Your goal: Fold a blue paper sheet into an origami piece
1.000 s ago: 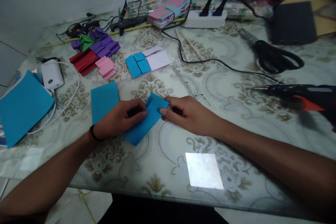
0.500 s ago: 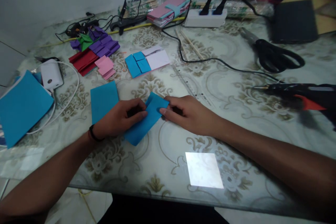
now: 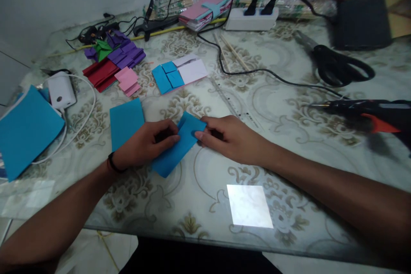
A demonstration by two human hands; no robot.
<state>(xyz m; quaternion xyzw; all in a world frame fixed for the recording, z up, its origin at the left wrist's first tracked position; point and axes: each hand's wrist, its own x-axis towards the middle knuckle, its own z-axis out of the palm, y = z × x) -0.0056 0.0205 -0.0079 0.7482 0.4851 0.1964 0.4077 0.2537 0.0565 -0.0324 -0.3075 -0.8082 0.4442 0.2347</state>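
Note:
A folded blue paper (image 3: 181, 147) is held between my two hands above the patterned table. My left hand (image 3: 149, 139), with a dark band at the wrist, pinches its left edge between thumb and index finger. The thumb and fingers of my right hand (image 3: 224, 137) are closed on the upper right corner. A second blue paper (image 3: 126, 117) lies flat, partly under my left hand. Behind them rests a card with blue flaps and a white part (image 3: 192, 72). A clear ruler (image 3: 233, 105) lies beyond my right hand.
Folded red (image 3: 100, 73), pink (image 3: 127, 80) and purple papers (image 3: 127, 55) lie at the back left. A larger blue sheet (image 3: 30, 130) and a white device (image 3: 62, 90) are at far left. Black scissors (image 3: 340, 66), a glue gun (image 3: 369, 107) and a power strip (image 3: 252, 20) stand right and back.

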